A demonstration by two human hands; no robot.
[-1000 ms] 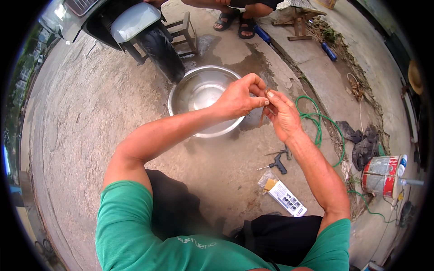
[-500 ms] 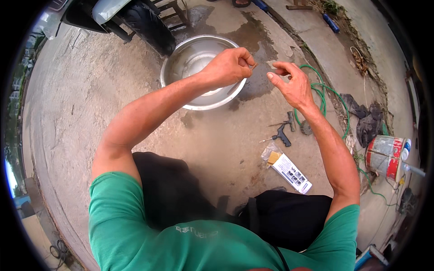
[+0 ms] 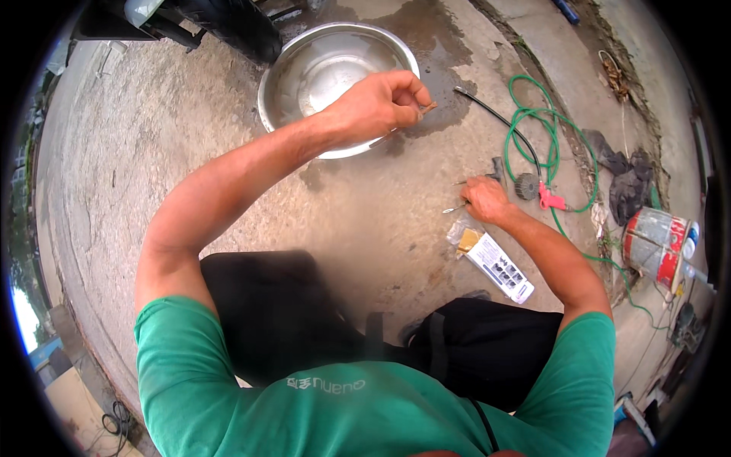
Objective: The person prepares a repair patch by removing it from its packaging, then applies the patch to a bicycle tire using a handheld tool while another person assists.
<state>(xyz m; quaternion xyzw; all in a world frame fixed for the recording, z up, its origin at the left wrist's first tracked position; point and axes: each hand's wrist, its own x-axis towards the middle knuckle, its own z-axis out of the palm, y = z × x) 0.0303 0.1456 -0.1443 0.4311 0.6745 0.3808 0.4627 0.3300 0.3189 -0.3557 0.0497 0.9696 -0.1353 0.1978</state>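
Observation:
Over the near right rim of a metal basin [image 3: 288, 85], my left hand [image 3: 377, 105] pinches a short brown strip [image 3: 429, 107] between thumb and fingertips. My right hand [image 3: 486, 199] is down at the floor, its fingers curled round a black pistol-grip tire plug tool. Most of that tool is hidden under the hand; its slim metal tip [image 3: 452, 209] pokes out to the left. Just beyond the right hand lies a T-handled tool [image 3: 499, 167], partly covered. Closer to me is a white printed packet [image 3: 499, 266] with brown strips in clear plastic [image 3: 470, 240].
A black tire [image 3: 242, 30] stands at the basin's far left. To the right lie a coiled green hose [image 3: 554, 145], a red air gun [image 3: 551, 198] with a black tube, and a round dark brush-like piece [image 3: 526, 186]. Dark cloth [image 3: 630, 186] and a red-and-grey bucket [image 3: 651, 247] are farther right.
My right hand has dropped from near the left hand to the floor and closed on the plug tool. The left hand still holds the strip. The view has shifted, and the air gun now shows.

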